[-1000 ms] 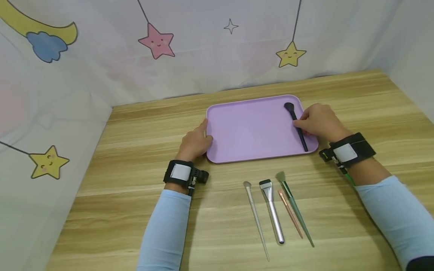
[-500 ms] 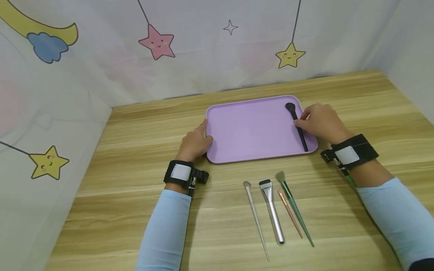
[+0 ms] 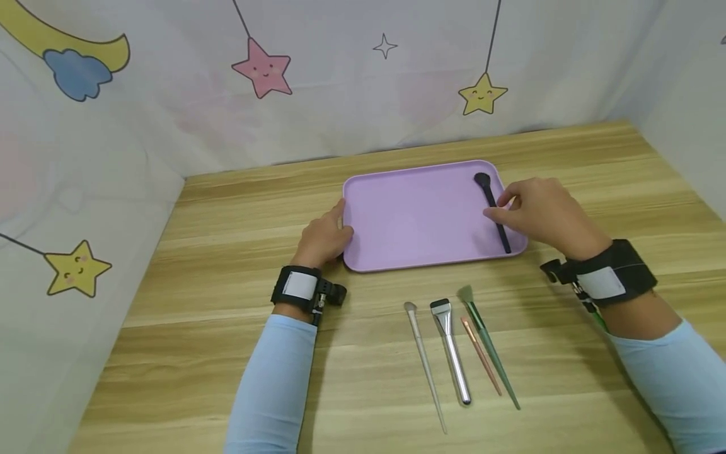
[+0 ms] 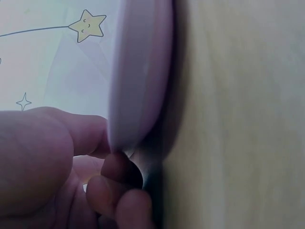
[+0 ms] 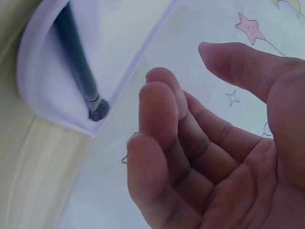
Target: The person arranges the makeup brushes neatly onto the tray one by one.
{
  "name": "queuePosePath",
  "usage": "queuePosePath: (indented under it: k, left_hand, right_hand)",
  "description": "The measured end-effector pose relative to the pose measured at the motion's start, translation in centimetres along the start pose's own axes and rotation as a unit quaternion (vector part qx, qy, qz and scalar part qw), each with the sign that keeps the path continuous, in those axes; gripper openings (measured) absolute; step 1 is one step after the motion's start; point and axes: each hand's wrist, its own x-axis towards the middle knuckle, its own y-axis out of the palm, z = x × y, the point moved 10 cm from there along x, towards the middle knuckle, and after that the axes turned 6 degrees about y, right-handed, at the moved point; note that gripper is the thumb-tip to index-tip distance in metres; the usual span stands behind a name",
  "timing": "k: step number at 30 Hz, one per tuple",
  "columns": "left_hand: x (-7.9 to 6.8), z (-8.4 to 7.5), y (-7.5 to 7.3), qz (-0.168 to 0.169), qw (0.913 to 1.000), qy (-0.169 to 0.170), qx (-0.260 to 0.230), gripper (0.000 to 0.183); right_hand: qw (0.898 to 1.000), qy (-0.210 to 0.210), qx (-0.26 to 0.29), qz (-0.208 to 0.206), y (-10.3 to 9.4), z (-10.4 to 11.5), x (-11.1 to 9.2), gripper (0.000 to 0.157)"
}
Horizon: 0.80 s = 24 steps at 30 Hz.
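A lilac tray [image 3: 414, 217] lies on the wooden table, and my left hand [image 3: 322, 239] grips its left edge. In the left wrist view the thumb [image 4: 90, 136] meets the tray's rim [image 4: 138, 71], with curled fingers just below it. Inside the tray, along its right end, lies a black makeup brush [image 3: 491, 198], bristles toward the back. My right hand [image 3: 544, 211] hovers over that end, thumb and fingers apart with nothing between them. The right wrist view shows the brush [image 5: 78, 62] in the tray, apart from the right hand [image 5: 214, 157].
In front of the tray several makeup brushes lie side by side: a thin pale one [image 3: 424, 359], a silver flat one [image 3: 454, 353], a short copper one [image 3: 481, 356] and a green one [image 3: 492, 350]. A printed curtain [image 3: 351, 113] hangs behind the table.
My right hand has let go of the black makeup brush, its fingers spreading and lifting slightly to the right. The brush stays in the tray. My left hand keeps its place.
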Motion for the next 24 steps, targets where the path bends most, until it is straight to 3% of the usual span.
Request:
queuePosePath:
  k: [11, 24]
  left_hand:
    - [-0.1, 0.1, -0.1, -0.001, 0.9998, -0.015, -0.016, 0.065]
    - [0.0, 0.2, 0.1, -0.002, 0.9995, -0.021, -0.022, 0.065]
  right_hand:
    - [1.000, -0.015, -0.009, -0.002, -0.6, 1.0, -0.7, 0.040]
    - [0.999, -0.002, -0.023, 0.041, -0.2, 0.2, -1.4, 0.051]
